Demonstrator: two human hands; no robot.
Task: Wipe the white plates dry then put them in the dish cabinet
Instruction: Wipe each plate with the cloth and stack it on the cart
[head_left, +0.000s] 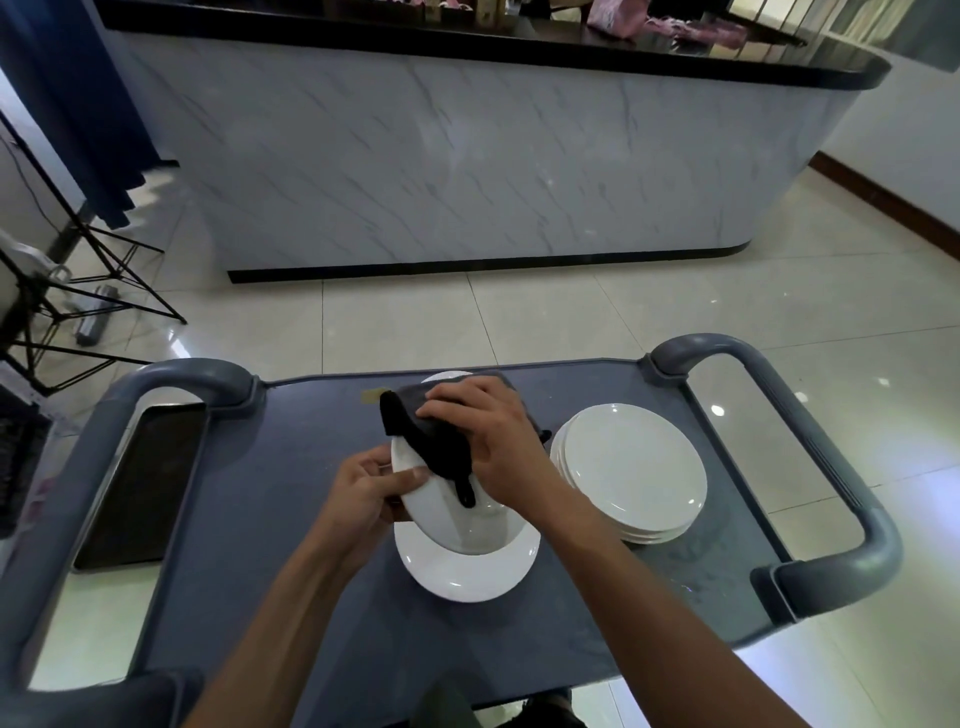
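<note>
Fingers (400, 480) on tilted plate (457, 519)

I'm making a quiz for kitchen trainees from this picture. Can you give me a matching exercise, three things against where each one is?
Things:
1. dark cloth
2. tilted plate
3. stack of plates

Places:
A. on the cart's right side, untouched
B. held at its rim by the left hand
C. under the right hand, pressed on a plate

Pairs: 1-C, 2-B, 3-A
</note>
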